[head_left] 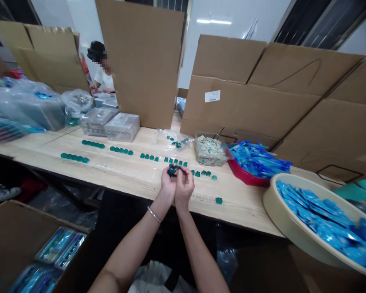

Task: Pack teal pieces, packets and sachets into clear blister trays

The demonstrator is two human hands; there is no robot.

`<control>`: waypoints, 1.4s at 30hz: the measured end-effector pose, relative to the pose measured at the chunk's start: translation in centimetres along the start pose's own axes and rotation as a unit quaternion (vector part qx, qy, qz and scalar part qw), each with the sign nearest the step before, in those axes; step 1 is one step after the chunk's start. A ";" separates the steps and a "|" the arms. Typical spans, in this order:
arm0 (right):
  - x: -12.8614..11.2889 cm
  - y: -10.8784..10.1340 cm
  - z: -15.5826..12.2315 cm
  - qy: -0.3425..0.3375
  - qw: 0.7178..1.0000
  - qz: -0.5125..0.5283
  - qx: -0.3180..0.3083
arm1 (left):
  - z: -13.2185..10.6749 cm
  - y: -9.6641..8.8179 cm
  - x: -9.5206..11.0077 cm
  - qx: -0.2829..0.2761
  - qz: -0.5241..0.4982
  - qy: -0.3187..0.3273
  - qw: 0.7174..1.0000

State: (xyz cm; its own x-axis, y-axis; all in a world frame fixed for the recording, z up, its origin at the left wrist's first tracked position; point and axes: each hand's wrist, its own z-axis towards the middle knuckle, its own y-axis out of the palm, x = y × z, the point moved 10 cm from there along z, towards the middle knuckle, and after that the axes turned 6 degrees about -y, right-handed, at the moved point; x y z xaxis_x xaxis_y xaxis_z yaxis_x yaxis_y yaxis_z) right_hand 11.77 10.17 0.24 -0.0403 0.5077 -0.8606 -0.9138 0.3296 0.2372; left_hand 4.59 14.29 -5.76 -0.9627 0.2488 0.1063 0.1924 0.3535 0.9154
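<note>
My left hand [168,185] and my right hand [184,187] are pressed together over the wooden table [125,179], near its front edge. Both pinch a small dark teal piece [172,169] at the fingertips. A silver bracelet [154,214] circles my left wrist. Rows of small green blocks [121,150] lie in short groups across the table behind my hands. A single green block [218,200] sits to the right of my right hand.
A clear tub of pale pieces [211,150], a red bowl of blue packets [256,160] and a cream basin of blue packets [317,219] stand right. Clear plastic boxes [122,127] and bags sit left. Cardboard walls rise behind. A person sits far back [102,69]. An open carton [27,240] is lower left.
</note>
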 end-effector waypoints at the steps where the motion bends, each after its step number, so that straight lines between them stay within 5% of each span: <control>1: 0.4 0.2 0.7 0.001 1.000 0.014 0.015 | 0.5 0.7 0.0 -0.008 0.000 0.003 1.000; 5: 2.5 -1.8 4.0 0.031 0.993 0.075 0.090 | 2.3 2.9 0.6 -0.040 0.013 -0.010 0.999; 8: 2.6 -3.8 5.3 0.054 0.991 0.112 0.047 | 2.3 3.2 1.7 -0.072 0.028 -0.037 0.996; 13: 2.7 -6.1 2.3 0.171 0.971 0.139 -0.087 | -0.8 2.0 3.3 -0.121 0.089 -0.065 0.986; 20: 2.4 -7.4 -1.7 0.245 0.951 0.123 -0.143 | -5.3 -1.0 2.3 -0.103 0.168 -0.109 0.974; 25: 0.3 -6.7 -3.1 0.123 0.954 -0.085 -0.259 | -7.5 -2.8 2.0 -0.086 0.206 -0.111 0.968; 30: -1.9 -4.4 -4.9 -0.098 0.901 -0.250 -0.340 | -8.6 -4.7 1.3 -0.068 0.198 -0.139 0.968; 37: -3.2 -3.2 -2.3 -0.093 0.936 -0.206 -0.269 | -9.0 -5.6 0.9 -0.050 0.324 -0.113 0.938; 40: -3.3 0.2 -2.1 -0.106 0.922 -0.180 -0.326 | -9.4 -4.7 -0.2 -0.081 0.337 -0.127 0.930; 42: -3.2 2.9 -2.4 -0.120 0.909 -0.148 -0.371 | -8.9 -4.4 0.7 -0.074 0.319 -0.098 0.940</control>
State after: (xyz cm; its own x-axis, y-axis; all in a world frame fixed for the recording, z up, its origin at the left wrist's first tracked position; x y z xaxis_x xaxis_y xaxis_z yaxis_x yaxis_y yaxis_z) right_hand 8.28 7.62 2.64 0.2605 0.6729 -0.6923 -0.8947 -0.1012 -0.4350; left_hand 1.36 4.84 -6.27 -0.6046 0.5343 0.5907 0.6755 -0.0490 0.7357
